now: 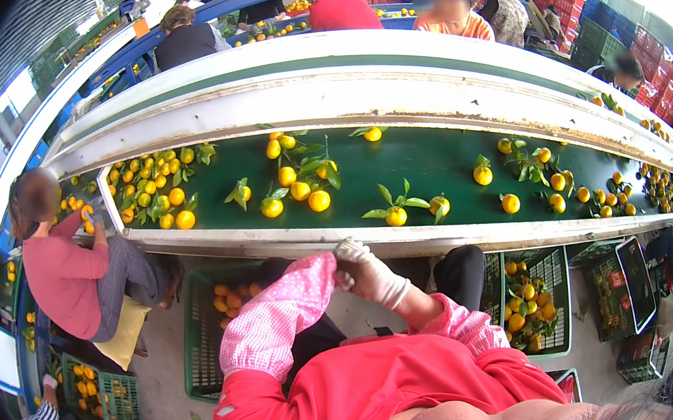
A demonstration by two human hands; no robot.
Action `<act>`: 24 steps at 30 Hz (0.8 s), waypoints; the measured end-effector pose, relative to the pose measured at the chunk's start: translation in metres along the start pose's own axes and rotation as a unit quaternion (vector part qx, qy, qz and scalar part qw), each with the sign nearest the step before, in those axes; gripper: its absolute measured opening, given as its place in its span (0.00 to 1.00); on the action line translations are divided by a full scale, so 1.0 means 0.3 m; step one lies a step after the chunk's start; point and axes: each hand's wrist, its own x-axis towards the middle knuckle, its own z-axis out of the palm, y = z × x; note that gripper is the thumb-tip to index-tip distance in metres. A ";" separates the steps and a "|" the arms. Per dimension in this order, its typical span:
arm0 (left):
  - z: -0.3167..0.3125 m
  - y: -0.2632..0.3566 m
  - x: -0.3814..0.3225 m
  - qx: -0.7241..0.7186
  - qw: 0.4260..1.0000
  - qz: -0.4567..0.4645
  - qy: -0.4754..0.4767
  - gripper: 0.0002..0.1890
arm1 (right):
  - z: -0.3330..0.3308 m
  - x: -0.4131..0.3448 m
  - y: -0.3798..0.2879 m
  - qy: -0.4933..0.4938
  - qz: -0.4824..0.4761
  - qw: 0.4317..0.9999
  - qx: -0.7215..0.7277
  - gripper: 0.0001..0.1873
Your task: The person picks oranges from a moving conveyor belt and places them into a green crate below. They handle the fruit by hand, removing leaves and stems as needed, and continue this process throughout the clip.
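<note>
My right hand (372,271), in a whitish work glove, is at the near edge of a green conveyor belt (350,214). Its fingers are bent against the end of the pink dotted sleeve cover (285,307) on my left arm; whether they pinch the cloth is hard to tell. My left hand is hidden by that sleeve end and the right glove. On the belt beyond lie orange citrus fruits (319,201), several with stems and green leaves (401,201). They crowd together at the belt's left and far right.
A green plastic crate (193,353) with fruit stands left of my legs, another crate (566,308) at the right. A person in pink (65,262) sits at the left. Others work beyond the white conveyor frame (297,98). Red crates (563,6) are stacked at the back right.
</note>
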 end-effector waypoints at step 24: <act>-0.123 -0.476 -0.363 -0.516 0.792 -0.076 0.317 0.08 | 0.207 0.246 0.408 -0.123 -0.094 0.949 -0.276 0.09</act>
